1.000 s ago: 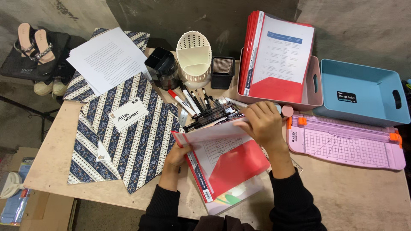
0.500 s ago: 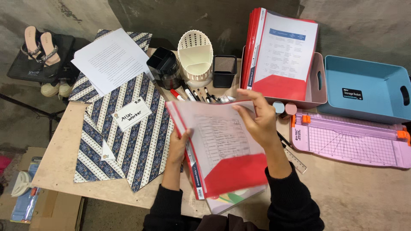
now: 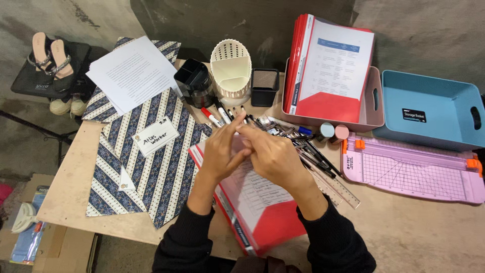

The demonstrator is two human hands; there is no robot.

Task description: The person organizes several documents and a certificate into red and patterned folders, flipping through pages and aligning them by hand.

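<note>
A red folder with a clear cover (image 3: 262,215) lies flat on the wooden table (image 3: 414,227) in front of me, a printed sheet showing inside it. Both of my hands rest on its upper half. My left hand (image 3: 222,151) lies with its fingers stretched toward the folder's top edge. My right hand (image 3: 270,154) is beside it, fingers curled, and its fingertips meet those of the left hand. The hands hide whether anything is pinched between them. Several loose pens and markers (image 3: 303,146) lie just beyond my fingers.
Blue-and-white striped patterned folders (image 3: 156,167) and white papers (image 3: 134,73) lie left. Black (image 3: 194,81), white (image 3: 231,68) and mesh (image 3: 264,87) holders stand behind. A pink basket (image 3: 376,108) holds upright red folders (image 3: 328,65). To the right are a blue basket (image 3: 429,108), a pink paper trimmer (image 3: 409,169) and a ruler (image 3: 338,189).
The red folder, lifted and tilted in both hands before, now lies flat on the table. Both hands have come together on top of it, uncovering the pens behind.
</note>
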